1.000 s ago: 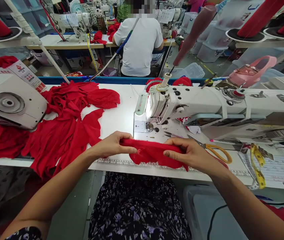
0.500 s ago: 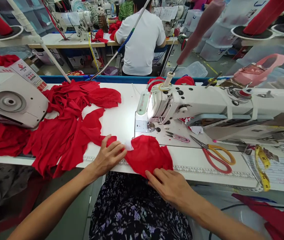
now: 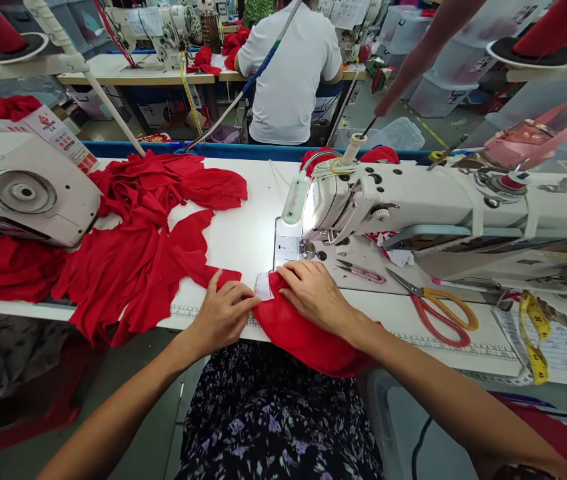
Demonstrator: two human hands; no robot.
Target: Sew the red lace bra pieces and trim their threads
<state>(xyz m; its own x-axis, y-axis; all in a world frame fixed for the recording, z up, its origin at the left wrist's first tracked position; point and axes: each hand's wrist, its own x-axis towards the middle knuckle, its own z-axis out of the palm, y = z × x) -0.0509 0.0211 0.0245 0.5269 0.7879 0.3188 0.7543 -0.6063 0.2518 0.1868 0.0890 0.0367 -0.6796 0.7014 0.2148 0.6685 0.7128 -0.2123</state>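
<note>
A red fabric piece (image 3: 308, 343) lies at the table's front edge and hangs partly over it. A small white patch (image 3: 264, 287) shows at its upper left corner. My left hand (image 3: 228, 310) pinches the piece beside this patch, thumb and fingers together. Across the top of the fabric rests my right hand (image 3: 313, 293), its fingers bent over the upper edge near the patch; its thumb is hidden. Just behind the right hand is the presser foot (image 3: 307, 249) of a white sewing machine (image 3: 353, 197), its lamp lit.
A heap of red fabric pieces (image 3: 138, 247) spreads left of my hands. To the right lie thread snips (image 3: 362, 271), scissors (image 3: 443, 310) and a yellow tape measure (image 3: 534, 333). Another machine head (image 3: 28, 187) stands far left. A person in a white shirt (image 3: 290, 73) sits ahead.
My right hand has moved from the fabric's lower edge up and forward to its upper edge by the white patch. The fabric has spread toward the lower right. My left hand keeps its pinch.
</note>
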